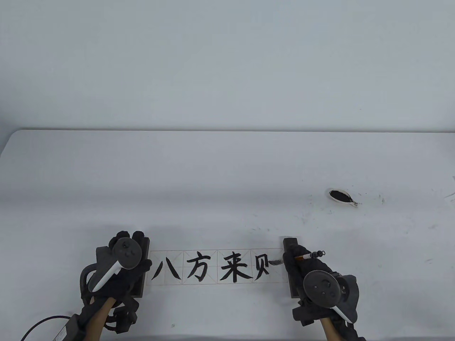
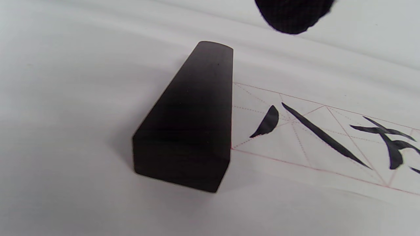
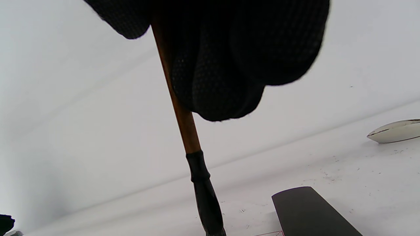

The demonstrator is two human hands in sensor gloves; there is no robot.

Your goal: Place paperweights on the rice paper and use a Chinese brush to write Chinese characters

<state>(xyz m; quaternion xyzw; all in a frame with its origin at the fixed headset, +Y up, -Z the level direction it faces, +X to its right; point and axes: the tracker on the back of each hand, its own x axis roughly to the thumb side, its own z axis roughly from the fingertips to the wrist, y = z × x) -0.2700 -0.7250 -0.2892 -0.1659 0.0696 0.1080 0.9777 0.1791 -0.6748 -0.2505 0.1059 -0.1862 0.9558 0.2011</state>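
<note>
Table view: the left hand (image 1: 119, 264) rests flat on the left paperweight (image 1: 141, 270); the right hand (image 1: 305, 270) grips the brush (image 1: 302, 257), tip on the rice paper (image 1: 217, 267) beside the right paperweight (image 1: 289, 245); left wrist view: that paperweight (image 2: 188, 121) pins the paper's end; right wrist view: fingers (image 3: 229, 65) curl round the brush handle (image 3: 183, 121).

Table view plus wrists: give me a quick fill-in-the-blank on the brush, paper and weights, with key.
1. The right hand holds the ___ in its grip.
2. A dark paperweight sits on the paper's ___ end, by the left hand.
3. The rice paper has ___ squares with ink in them.
4. The ink dish lies on the table's ___ side.

Missing: brush; left; four; right
</note>
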